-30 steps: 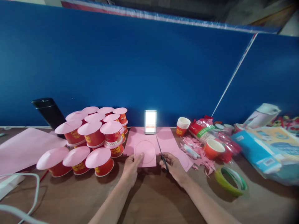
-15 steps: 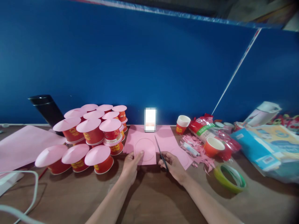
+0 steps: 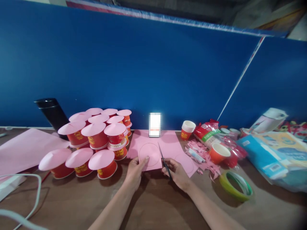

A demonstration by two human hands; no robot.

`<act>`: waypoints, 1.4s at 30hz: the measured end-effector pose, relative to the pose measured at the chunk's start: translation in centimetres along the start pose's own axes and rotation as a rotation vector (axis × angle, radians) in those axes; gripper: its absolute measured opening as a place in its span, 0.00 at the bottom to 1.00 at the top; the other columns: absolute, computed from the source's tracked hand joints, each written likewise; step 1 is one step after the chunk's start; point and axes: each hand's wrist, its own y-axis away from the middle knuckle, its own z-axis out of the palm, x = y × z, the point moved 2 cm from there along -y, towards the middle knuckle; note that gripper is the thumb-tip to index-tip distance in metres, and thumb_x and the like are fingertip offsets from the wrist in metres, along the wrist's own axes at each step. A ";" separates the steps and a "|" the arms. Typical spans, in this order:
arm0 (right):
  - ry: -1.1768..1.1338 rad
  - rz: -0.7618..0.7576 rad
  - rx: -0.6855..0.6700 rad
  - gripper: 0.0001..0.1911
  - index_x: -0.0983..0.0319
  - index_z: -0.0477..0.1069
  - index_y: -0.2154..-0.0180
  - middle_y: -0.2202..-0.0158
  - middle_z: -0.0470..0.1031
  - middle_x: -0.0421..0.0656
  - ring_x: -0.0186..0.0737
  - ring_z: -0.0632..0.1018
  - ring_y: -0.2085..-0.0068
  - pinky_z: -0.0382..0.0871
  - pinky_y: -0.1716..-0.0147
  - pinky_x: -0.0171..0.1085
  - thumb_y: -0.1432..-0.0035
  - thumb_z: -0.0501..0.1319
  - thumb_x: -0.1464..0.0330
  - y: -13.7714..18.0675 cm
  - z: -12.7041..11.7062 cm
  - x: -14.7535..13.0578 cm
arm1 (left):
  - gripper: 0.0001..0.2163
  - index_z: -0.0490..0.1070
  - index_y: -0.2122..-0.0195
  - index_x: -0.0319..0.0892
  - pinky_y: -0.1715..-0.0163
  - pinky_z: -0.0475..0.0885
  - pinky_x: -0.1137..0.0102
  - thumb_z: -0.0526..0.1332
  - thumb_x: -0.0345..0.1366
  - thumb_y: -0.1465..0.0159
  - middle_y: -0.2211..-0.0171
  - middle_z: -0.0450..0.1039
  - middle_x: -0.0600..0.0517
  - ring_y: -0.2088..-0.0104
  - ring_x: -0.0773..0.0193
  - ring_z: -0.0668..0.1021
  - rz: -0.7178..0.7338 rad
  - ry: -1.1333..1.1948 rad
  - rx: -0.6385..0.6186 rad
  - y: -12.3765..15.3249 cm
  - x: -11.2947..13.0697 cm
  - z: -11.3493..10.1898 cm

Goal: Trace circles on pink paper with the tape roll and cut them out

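Between thumb and fingers, my left hand [image 3: 137,171] pinches the lower left edge of a pink sheet of paper [image 3: 153,155] with a circle drawn on it. My right hand [image 3: 176,172] grips a pair of dark scissors [image 3: 165,162], blades pointing up and away, close beside the sheet's right edge. The blades look nearly closed, and I cannot tell whether they touch the sheet. More pink paper [image 3: 171,140] lies on the table behind; a sheet on the right also carries a drawn circle. A bright phone screen [image 3: 154,124] stands upright at the back.
At left stand several red paper cups [image 3: 104,169] topped with pink paper cones, some stacked. Right of my hands lie pink scraps [image 3: 203,161], a glue tube [image 3: 196,155], an orange cup [image 3: 219,153], white-rimmed cups [image 3: 187,129], and green tape [image 3: 236,187]. A white cable [image 3: 35,195] curves at lower left.
The whole view has tilted slightly, so things on the table sit a little lower. Both hands keep their holds on the paper and the scissors, with little other movement.
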 end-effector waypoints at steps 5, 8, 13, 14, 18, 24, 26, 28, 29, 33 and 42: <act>-0.010 0.007 -0.001 0.20 0.61 0.70 0.59 0.69 0.71 0.41 0.35 0.72 0.68 0.68 0.69 0.35 0.55 0.68 0.60 0.0 0.1 -0.2 | 0.19 0.75 0.68 0.35 0.68 0.70 0.68 0.70 0.43 0.57 0.71 0.77 0.46 0.70 0.60 0.77 -0.008 -0.015 0.006 0.0 -0.1 0.0; -0.003 0.004 0.003 0.20 0.61 0.70 0.60 0.69 0.72 0.41 0.35 0.73 0.68 0.68 0.69 0.35 0.56 0.68 0.60 0.0 0.1 -0.2 | 0.20 0.75 0.68 0.35 0.68 0.70 0.68 0.70 0.44 0.57 0.71 0.77 0.46 0.71 0.60 0.77 0.003 -0.023 -0.002 0.0 -0.2 0.0; -0.013 0.003 0.005 0.20 0.61 0.70 0.61 0.70 0.72 0.40 0.35 0.72 0.69 0.67 0.69 0.34 0.56 0.68 0.60 0.0 0.1 -0.2 | 0.20 0.75 0.68 0.34 0.68 0.70 0.68 0.70 0.44 0.57 0.71 0.77 0.45 0.71 0.60 0.77 0.014 -0.038 -0.017 0.0 -0.2 0.0; -0.012 0.003 0.004 0.20 0.61 0.70 0.60 0.71 0.71 0.40 0.35 0.72 0.69 0.67 0.69 0.34 0.56 0.68 0.60 0.0 0.0 -0.2 | 0.20 0.75 0.67 0.34 0.68 0.70 0.68 0.70 0.44 0.57 0.71 0.77 0.45 0.71 0.61 0.77 0.013 -0.041 -0.016 0.0 -0.2 0.0; 0.016 -0.010 0.001 0.20 0.62 0.69 0.59 0.69 0.71 0.41 0.35 0.72 0.69 0.68 0.69 0.35 0.54 0.67 0.60 0.0 0.0 -0.1 | 0.19 0.75 0.67 0.34 0.67 0.70 0.68 0.70 0.43 0.55 0.71 0.77 0.45 0.71 0.61 0.77 0.019 -0.065 -0.010 0.0 -0.2 -0.1; 0.029 -0.010 0.001 0.21 0.62 0.70 0.59 0.70 0.72 0.41 0.37 0.73 0.69 0.69 0.69 0.36 0.55 0.67 0.59 0.0 -0.1 -0.1 | 0.18 0.75 0.69 0.35 0.68 0.69 0.68 0.70 0.43 0.57 0.72 0.77 0.46 0.72 0.61 0.77 0.012 -0.070 0.009 0.0 -0.1 0.0; 0.026 -0.023 -0.003 0.21 0.61 0.70 0.59 0.68 0.72 0.42 0.37 0.73 0.68 0.69 0.69 0.35 0.54 0.67 0.60 0.0 -0.1 -0.1 | 0.18 0.76 0.69 0.35 0.68 0.69 0.67 0.70 0.43 0.57 0.72 0.76 0.46 0.72 0.61 0.77 0.013 -0.071 0.007 0.0 -0.1 0.0; 0.025 -0.028 -0.007 0.20 0.61 0.69 0.59 0.68 0.72 0.41 0.37 0.73 0.68 0.69 0.69 0.35 0.54 0.67 0.60 -0.1 -0.1 -0.1 | 0.19 0.75 0.68 0.34 0.68 0.70 0.67 0.70 0.43 0.57 0.72 0.76 0.45 0.72 0.60 0.77 0.013 -0.073 0.002 0.0 -0.1 0.0; 0.023 -0.024 -0.009 0.19 0.60 0.69 0.59 0.68 0.72 0.41 0.37 0.73 0.68 0.69 0.69 0.35 0.54 0.67 0.61 -0.1 -0.1 -0.1 | 0.19 0.75 0.68 0.34 0.68 0.70 0.66 0.70 0.43 0.56 0.72 0.76 0.45 0.72 0.60 0.77 0.011 -0.071 -0.002 0.0 -0.1 0.0; 0.016 -0.011 -0.013 0.19 0.61 0.69 0.60 0.69 0.72 0.40 0.36 0.73 0.68 0.68 0.69 0.35 0.54 0.67 0.62 0.0 -0.1 -0.2 | 0.18 0.75 0.67 0.34 0.67 0.70 0.67 0.69 0.42 0.55 0.71 0.77 0.45 0.71 0.61 0.77 0.013 -0.072 -0.012 -0.1 -0.3 -0.1; 0.050 -0.027 -0.018 0.19 0.61 0.68 0.60 0.68 0.72 0.41 0.38 0.74 0.67 0.68 0.69 0.35 0.54 0.67 0.61 0.0 0.0 -0.2 | 0.17 0.74 0.68 0.34 0.68 0.69 0.67 0.69 0.42 0.54 0.72 0.76 0.46 0.72 0.61 0.76 0.023 -0.108 -0.019 -0.2 -0.7 -0.4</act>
